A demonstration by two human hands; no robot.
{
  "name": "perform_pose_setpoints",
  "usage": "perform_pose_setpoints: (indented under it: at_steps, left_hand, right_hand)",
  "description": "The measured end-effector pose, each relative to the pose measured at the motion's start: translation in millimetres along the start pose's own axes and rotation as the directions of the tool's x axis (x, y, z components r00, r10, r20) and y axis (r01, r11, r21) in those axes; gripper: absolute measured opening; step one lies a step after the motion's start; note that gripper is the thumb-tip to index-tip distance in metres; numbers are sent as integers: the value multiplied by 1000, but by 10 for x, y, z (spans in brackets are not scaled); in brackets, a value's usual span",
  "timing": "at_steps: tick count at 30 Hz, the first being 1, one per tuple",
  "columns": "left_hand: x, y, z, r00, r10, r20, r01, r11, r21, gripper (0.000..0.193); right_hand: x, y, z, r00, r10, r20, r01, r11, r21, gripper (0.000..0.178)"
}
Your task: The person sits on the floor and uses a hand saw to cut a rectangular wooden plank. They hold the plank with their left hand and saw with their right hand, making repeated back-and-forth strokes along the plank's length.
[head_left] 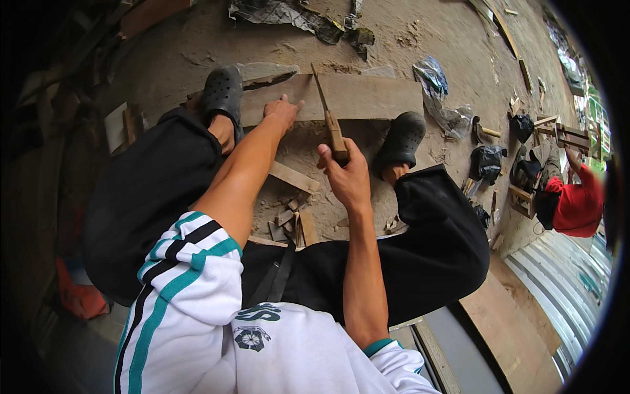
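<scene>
A long wooden plank (380, 97) lies crosswise ahead of me, low over the dirt ground, between my two feet. My left hand (282, 115) rests on its left part with the fingers apart, holding nothing. In my right hand (349, 177) is a narrow handsaw (334, 131), its wooden handle gripped at the near end. The thin, tapering blade points away from me and crosses the plank to the right of my left hand. Whether the teeth touch the wood I cannot tell.
Dark clogs (401, 141) flank the plank. A short board (293, 177) and several wood scraps (289, 217) lie between my legs. Crumpled plastic (433, 85) sits past the plank's right end. A hammer (487, 132) lies farther right, near a person in red (577, 207).
</scene>
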State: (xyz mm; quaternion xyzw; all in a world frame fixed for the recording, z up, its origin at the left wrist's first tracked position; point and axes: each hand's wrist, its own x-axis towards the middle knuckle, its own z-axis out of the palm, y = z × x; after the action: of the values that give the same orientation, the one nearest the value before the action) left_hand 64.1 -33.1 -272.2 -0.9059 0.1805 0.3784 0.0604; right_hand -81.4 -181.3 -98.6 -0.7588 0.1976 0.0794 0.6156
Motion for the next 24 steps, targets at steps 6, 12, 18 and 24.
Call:
perform_pose_setpoints:
  at_steps: [6,12,18,24]
  left_hand:
    - [-50,-11,132,983,47,-178,-41,998,37,77]
    - [-42,-17,159,976,67,-209,-53,996,68,76]
    - [-73,25,113,973,88,-213,-73,994,76,71]
    - [12,-27,194,966,97,-240,-80,994,81,71]
  right_hand:
    - [-1,98,-41,977,-2,-211,-36,984,-176,40]
    - [-44,170,-36,974,-52,-221,9,981,-192,42]
    - [-76,115,-14,982,-23,-189,-19,975,-220,41]
    - [-139,41,-17,987,-37,-153,-4,965,-263,36]
